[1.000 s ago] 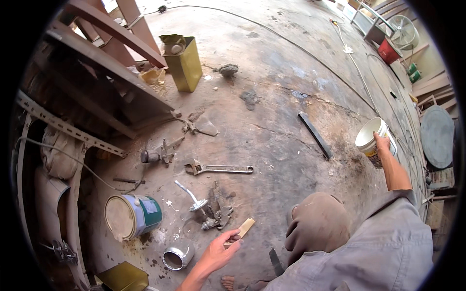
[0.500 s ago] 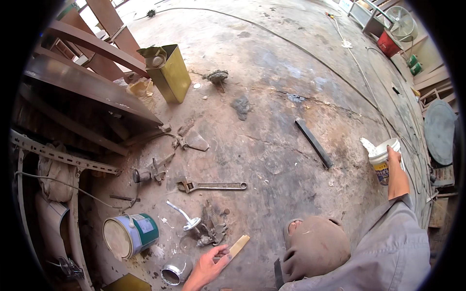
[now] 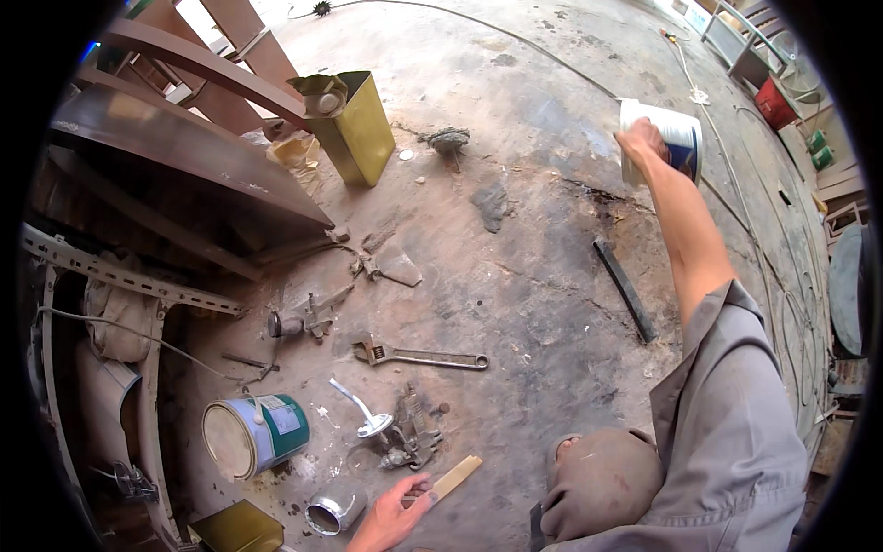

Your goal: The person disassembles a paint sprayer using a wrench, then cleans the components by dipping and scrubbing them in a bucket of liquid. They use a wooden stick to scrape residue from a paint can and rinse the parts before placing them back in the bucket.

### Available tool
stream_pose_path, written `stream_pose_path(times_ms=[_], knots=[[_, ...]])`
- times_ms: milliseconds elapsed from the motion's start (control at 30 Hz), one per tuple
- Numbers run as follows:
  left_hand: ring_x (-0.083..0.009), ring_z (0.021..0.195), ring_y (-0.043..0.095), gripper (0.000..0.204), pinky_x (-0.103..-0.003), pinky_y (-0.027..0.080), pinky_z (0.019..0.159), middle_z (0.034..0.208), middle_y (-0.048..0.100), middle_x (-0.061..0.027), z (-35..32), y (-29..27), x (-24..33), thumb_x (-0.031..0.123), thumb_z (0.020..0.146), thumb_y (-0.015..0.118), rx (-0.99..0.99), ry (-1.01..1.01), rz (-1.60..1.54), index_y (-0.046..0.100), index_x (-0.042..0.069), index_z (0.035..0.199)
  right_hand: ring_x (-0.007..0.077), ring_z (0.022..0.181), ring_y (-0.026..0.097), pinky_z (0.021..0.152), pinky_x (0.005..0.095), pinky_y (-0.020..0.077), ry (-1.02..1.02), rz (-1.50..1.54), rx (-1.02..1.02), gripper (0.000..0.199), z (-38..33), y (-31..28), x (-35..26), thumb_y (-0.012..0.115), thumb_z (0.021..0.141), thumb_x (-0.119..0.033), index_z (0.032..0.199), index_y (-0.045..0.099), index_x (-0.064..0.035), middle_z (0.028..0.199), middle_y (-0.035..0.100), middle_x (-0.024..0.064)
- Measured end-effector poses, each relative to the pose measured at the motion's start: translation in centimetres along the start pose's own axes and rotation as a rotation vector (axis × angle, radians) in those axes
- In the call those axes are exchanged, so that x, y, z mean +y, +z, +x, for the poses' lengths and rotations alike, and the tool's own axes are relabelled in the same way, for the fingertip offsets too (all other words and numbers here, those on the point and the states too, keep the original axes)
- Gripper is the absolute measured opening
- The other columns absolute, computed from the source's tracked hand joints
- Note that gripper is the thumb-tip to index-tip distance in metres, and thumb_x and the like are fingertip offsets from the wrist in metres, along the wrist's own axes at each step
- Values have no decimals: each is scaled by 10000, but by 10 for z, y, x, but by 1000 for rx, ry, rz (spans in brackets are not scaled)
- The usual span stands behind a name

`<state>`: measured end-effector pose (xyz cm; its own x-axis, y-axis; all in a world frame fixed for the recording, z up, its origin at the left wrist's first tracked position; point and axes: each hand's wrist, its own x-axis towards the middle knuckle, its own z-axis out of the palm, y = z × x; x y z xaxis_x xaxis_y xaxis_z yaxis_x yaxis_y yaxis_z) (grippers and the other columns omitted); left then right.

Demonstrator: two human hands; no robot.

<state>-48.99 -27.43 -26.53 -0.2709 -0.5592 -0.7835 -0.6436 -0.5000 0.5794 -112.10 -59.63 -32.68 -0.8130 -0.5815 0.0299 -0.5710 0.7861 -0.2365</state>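
White paint can sits gripped in the right hand, raised at the upper right. At the bottom centre the left hand clasps a flat wooden stick. Around them spreads stained, dusty concrete floor strewn with a wrench, a tipped green can and an olive tin.

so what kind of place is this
Probably a metal workshop or repair yard. A stained concrete floor carries an adjustable wrench, paint cans and rusty steel frames. The right hand lifts a white can; the left hand holds a wooden stick.
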Motion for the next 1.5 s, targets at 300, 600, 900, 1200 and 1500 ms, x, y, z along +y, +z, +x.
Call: stream_pose_path(times_ms=[300,600,900,1200,1500], knots=[[-163,1067,633,414,-308,504,936,1185,680,-121,-1,1,-18,123,943,645,5,5,-103,566,-22,1323,389,1216,595,1017,498,479,62,-207,140,552,20,-39,67,725,814,-310,1274,567,-48,1281,632,196],[-177,1063,631,427,-323,512,940,1182,658,-130,22,2,-23,139,946,649,-106,122,-81,548,-40,1320,438,1106,628,920,482,517,-40,-394,346,619,-25,-121,225,705,835,-488,1212,565,-17,1192,643,234],[-246,1043,655,417,-352,526,915,1149,656,-171,6,8,-6,153,931,664,-127,296,46,565,-13,1301,275,690,614,556,372,538,-994,42,649,379,-151,-83,86,762,851,-325,967,525,-52,854,563,145],[-259,1062,650,436,-353,510,925,1145,651,-158,-29,4,-4,184,929,671,-71,329,68,564,0,1309,264,865,603,734,371,554,-977,249,-1,382,-259,19,37,775,788,-221,975,496,-40,946,539,117],[-282,1074,643,486,-365,507,925,1177,633,-168,-15,11,4,251,932,654,-59,399,85,535,17,1341,123,797,599,701,303,551,-305,1160,-478,364,-251,-42,48,726,889,-311,999,534,-22,919,588,50]])
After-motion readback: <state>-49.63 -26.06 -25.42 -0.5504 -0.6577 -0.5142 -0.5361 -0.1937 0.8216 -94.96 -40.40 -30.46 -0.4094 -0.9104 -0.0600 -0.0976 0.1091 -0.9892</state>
